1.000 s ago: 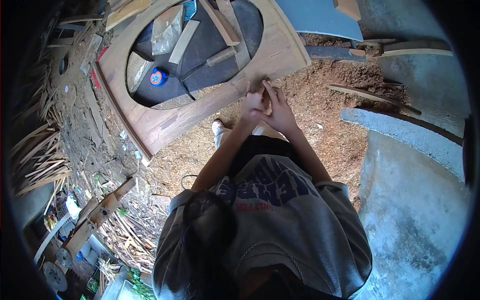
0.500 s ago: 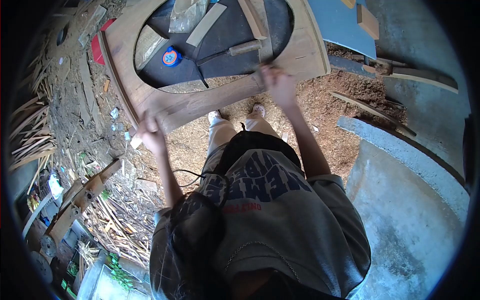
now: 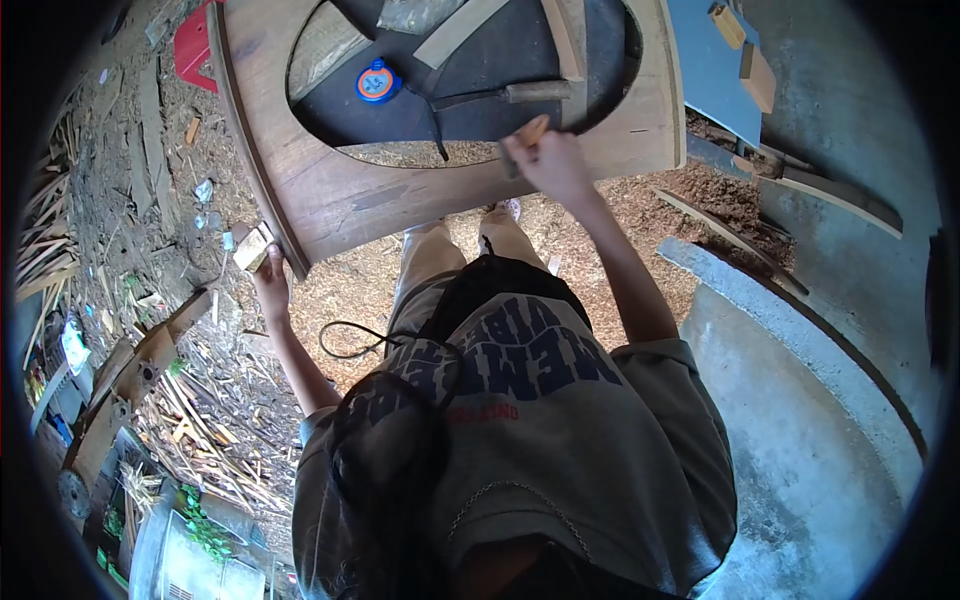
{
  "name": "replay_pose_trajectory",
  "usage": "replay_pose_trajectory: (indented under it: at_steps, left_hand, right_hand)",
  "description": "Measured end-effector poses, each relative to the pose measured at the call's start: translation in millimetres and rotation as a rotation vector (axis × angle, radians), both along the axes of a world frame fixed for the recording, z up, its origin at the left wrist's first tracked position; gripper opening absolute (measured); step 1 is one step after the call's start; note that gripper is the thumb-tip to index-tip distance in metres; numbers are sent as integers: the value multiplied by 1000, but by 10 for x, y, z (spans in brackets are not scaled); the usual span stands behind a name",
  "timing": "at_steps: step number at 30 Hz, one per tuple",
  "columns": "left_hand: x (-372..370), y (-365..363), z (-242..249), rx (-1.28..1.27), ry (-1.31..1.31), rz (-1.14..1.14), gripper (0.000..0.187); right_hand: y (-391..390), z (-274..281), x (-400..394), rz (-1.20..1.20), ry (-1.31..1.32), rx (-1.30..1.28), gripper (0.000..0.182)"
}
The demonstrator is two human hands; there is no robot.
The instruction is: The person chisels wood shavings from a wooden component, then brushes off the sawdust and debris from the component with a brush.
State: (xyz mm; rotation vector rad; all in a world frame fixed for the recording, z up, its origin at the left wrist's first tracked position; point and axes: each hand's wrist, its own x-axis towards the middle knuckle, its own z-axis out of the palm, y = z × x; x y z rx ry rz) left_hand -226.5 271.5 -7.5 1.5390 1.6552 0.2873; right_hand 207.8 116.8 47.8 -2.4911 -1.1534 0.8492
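Note:
My left hand (image 3: 272,285) is closed on a small pale wood block (image 3: 253,248), beside the curved side strip of a wooden panel (image 3: 400,205). The panel has a large oval cut-out. Over the panel's near edge, my right hand (image 3: 558,168) grips a small wooden-handled tool (image 3: 532,130); a dark grey part of it sticks out below the fingers, and its exact kind cannot be made out. Within the oval, a dark surface (image 3: 470,125) bears a blue and orange tape measure (image 3: 378,82) and a tool with a round wooden handle (image 3: 538,91).
Loose wood strips (image 3: 462,32) also lie inside the oval. A blue-grey board (image 3: 712,75) with wood offcuts is at the right, above sawdust. A curved concrete ledge (image 3: 800,320) runs along my right side. Wood scraps (image 3: 205,440) litter the ground at left.
My left hand has moved down and left; the wood block now shows clearly in it. The right hand has shifted slightly, showing its tool more sharply. The view has shifted, moving the panel rightward and up.

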Motion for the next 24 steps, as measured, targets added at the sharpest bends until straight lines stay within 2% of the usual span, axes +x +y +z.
replay_pose_trajectory:
  at_steps: [2,3,5,6,7,11,12,13,14,15,16,18,19,23,24]
  left_hand:
    - [118,-22,162,-9,7,-81,44]
    - [44,30,66,14,-19,-152,44]
    - [-44,96,-42,-13,-89,-152,44]
    - [-67,122,-52,-37,-156,-155,44]
    - [-75,141,-49,-35,-111,-176,44]
    - [-14,176,26,-39,-77,-200,42]
    - [-4,185,34,-39,-74,-193,42]
    - [-1,193,37,-30,-80,-210,42]
    - [0,199,46,-23,-85,-229,42]
    - [6,205,61,-36,-93,-230,41]
    - [8,202,74,-36,-90,-226,41]
    - [5,228,91,-69,-58,-223,42]
    - [-31,236,34,-59,-71,-227,42]
    - [-10,267,95,-102,-15,-253,44]
    - [-16,276,94,-103,-17,-247,44]
  right_hand:
    - [99,-56,-139,147,41,49,41]
    - [120,-10,-32,49,71,-30,42]
    - [91,137,304,9,16,-145,41]
    - [-5,124,525,-40,15,-123,40]
    - [-47,98,651,-85,14,-99,39]
    - [231,-134,100,-17,-39,-111,37]
    - [434,21,-212,-44,29,-158,38]
    - [549,-63,-424,30,147,-51,37]
    - [687,-136,-645,63,114,1,37]
    - [814,-240,-806,216,-96,80,34]
    - [904,-298,-853,220,-93,80,34]
    - [1075,-299,-895,67,285,143,36]
    - [1071,-307,-817,-13,409,81,36]
    - [620,-216,-279,-93,361,-107,35]
    - [459,-244,-120,-212,461,-34,33]
